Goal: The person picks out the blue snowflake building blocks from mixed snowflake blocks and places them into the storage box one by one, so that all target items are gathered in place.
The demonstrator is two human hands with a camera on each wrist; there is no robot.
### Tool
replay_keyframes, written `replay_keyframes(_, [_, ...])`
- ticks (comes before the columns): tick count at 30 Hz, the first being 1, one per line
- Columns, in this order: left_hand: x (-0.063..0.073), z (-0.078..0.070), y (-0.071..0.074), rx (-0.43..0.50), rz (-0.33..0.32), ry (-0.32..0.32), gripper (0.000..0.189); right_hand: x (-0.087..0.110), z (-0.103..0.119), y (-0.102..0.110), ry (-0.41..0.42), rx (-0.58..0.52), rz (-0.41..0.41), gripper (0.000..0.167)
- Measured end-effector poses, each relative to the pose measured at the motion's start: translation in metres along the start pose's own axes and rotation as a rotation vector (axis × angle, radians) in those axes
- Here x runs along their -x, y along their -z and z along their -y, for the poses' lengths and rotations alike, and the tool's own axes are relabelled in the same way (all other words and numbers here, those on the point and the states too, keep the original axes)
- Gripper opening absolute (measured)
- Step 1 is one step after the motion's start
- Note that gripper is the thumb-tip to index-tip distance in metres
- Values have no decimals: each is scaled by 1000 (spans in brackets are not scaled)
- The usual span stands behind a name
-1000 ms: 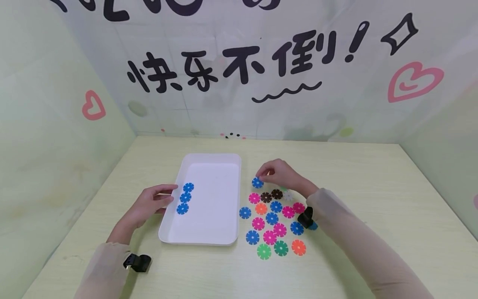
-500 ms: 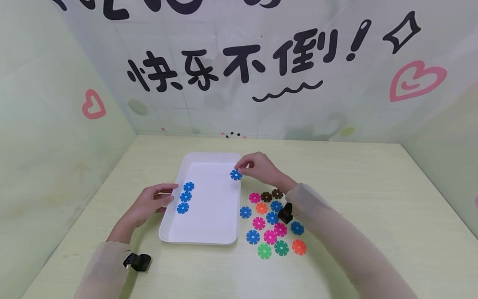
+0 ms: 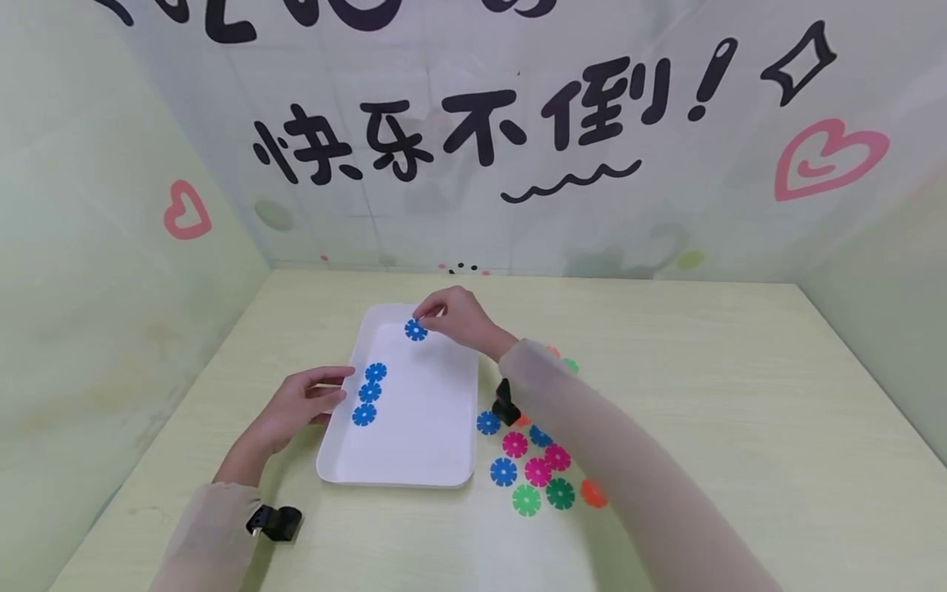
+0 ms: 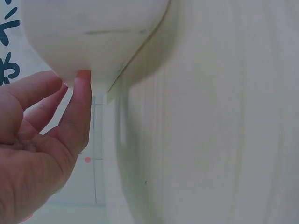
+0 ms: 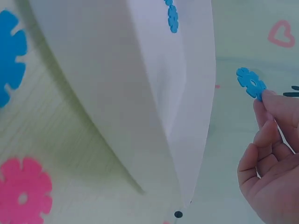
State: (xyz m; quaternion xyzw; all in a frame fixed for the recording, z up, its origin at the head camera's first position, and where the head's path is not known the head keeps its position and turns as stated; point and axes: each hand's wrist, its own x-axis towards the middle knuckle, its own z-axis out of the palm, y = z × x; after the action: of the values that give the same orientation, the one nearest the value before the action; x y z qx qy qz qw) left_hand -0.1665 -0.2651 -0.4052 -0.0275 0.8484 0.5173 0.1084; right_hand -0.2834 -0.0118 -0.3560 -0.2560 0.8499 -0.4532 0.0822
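Head view: the right hand [image 3: 460, 319] pinches a blue notched disc [image 3: 416, 330] above the far end of the white tray [image 3: 425, 411]; three blue discs [image 3: 370, 392] lie in a row along its left side. Left wrist view: the left hand [image 4: 42, 149] grips the tray's rim. Right wrist view: thumb and finger hold the disc's edge.

The counter [image 3: 703, 395] looks smooth and matt, with a pale wood grain. The white tray [image 3: 422, 448] appears to be smooth plastic, the notched discs [image 3: 515, 445] flat matt plastic. Sleeves [image 3: 607, 444] of thin, wrinkled cloth; a creased, printed sheet [image 3: 444, 226] beyond the counter's far edge.
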Motion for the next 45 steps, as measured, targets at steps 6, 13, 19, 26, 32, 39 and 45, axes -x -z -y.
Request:
replay_keyframes(6, [-1, 1, 1, -6, 5, 18, 44, -13, 8, -25, -34, -10, 46, 13])
replay_keyframes(13, [-2, 2, 1, -1, 14, -1, 45, -23, 6, -49, -117, -29, 63, 13])
replay_keyframes(19, [0, 2, 2, 25, 34, -22, 44, -26, -1, -64, -176, -43, -11, 11])
replay_keyframes(26, [-1, 5, 2, 35, 34, -29, 44, -29, -14, -82, -229, -66, -93, 10])
replay_keyframes(32, [-1, 5, 1, 48, 35, -21, 44, -27, -19, -93, -282, -75, -166, 10])
replay_keyframes(39, [0, 3, 1, 51, 35, -25, 44, -25, -15, -99, -301, -37, -190, 13])
replay_keyframes(45, [3, -2, 2, 62, 30, -21, 44, -27, -16, -103, -307, -18, -208, 13])
